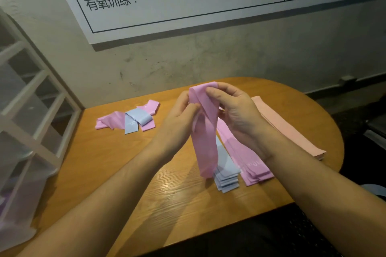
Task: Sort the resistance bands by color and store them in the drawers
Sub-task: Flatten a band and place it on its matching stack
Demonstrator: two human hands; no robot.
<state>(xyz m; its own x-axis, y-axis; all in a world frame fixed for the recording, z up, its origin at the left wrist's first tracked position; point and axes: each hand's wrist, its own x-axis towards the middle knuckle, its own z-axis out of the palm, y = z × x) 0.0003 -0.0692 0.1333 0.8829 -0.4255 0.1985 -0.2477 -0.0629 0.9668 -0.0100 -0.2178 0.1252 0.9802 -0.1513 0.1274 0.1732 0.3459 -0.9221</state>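
Pinching the top of a pink stretchy resistance band (205, 131), both hands are at work above the middle of the counter (117, 160). The left hand (179, 115) has thumb and fingers closed on the band's upper left edge; the right hand (236, 110) curls its fingers over the folded top from the other side, so each grip is grasping the same band, neither one released. The band hangs straight down between the wrists, long axis close to vertical, its lower end dangling just above the counter and in front of the sorted piles.

That's the relation to watch: directly below and a touch to the right lies the flat stack of pink bands (248, 158), long axis running from the far edge toward the near edge, partly under the right forearm. So the right hand is the nearer one for laying this band down, I'd judge. Just left of it, touching, sits the stack of light blue bands (226, 177), ends fanned at the near side. Farther right, along the counter's right edge, a pile of salmon-pink bands (292, 131) lies well apart from the grip.

The held band looks thin, limp and smooth, doubled over at the top.

Toward the far left corner a loose unsorted heap of pink and blue bands (129, 121) waits. The white drawer unit (31, 115) stands off the left edge.
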